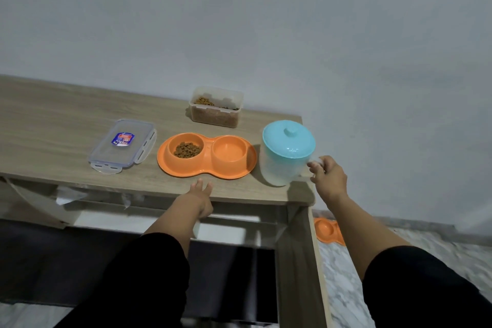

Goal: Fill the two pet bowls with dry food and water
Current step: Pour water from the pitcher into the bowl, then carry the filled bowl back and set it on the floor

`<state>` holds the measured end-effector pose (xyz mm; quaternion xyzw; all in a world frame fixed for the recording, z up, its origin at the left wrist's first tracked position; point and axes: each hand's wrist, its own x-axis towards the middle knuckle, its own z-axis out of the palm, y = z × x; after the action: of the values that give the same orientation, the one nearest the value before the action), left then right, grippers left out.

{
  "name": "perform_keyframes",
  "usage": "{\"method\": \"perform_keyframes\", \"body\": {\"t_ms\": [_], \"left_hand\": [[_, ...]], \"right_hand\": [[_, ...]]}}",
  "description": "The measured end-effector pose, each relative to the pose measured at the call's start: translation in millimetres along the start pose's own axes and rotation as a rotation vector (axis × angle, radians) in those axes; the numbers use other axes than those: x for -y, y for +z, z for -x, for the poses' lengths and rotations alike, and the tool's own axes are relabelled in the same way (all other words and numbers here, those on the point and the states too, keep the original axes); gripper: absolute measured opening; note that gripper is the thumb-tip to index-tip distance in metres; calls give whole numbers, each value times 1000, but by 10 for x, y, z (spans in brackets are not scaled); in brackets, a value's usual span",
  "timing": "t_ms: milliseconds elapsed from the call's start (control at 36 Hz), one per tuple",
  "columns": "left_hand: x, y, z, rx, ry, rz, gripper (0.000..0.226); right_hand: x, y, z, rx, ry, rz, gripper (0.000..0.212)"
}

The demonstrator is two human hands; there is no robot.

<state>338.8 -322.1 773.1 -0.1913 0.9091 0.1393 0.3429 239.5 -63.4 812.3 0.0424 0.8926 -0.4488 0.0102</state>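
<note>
Orange double pet bowl (206, 156): on wooden table (53, 114), near its front edge; left well holds dry food (187, 149), right well looks dry. Jug with blue lid (286, 153): just right of the bowl; right hand (328, 176) curls round its handle. Left hand (203, 196): fingers straight, resting on the table edge before the bowl, holding nothing. Open food container (216, 106): behind the bowl. Clear lid (123, 146): left of it.

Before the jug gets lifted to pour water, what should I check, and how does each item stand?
1. Left bowl holds dry food: ok.
2. Right bowl has no water yet, ready for it: ok.
3. Right hand has a grip on the jug handle: ok.
4. Blue lid off the jug: not ok, it sits on top.
5. Water level in the jug: cannot tell.
6. Left hand clear of the bowls, at the table edge: ok.
</note>
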Motion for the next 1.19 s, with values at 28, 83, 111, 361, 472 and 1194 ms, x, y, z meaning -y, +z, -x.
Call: {"method": "perform_keyframes", "body": {"t_ms": [28, 83, 111, 361, 472, 1194], "left_hand": [[5, 1, -6, 0, 1, 2, 76], [9, -4, -12, 1, 3, 10, 74], [11, -11, -13, 1, 8, 19, 73], [231, 21, -6, -252, 75, 545, 49], [379, 86, 10, -463, 3, 789, 35], [1105, -811, -907, -288, -229, 749, 63]], "right_hand": [[19, 10, 35, -2, 14, -6, 18], [73, 25, 80, -13, 38, 5, 22], [93, 40, 92, -13, 56, 8, 25], [156, 328, 292, 54, 499, -6, 41], [210, 603, 433, 279, 511, -97, 40], [825, 1782, 306, 24, 661, -154, 65]]}}
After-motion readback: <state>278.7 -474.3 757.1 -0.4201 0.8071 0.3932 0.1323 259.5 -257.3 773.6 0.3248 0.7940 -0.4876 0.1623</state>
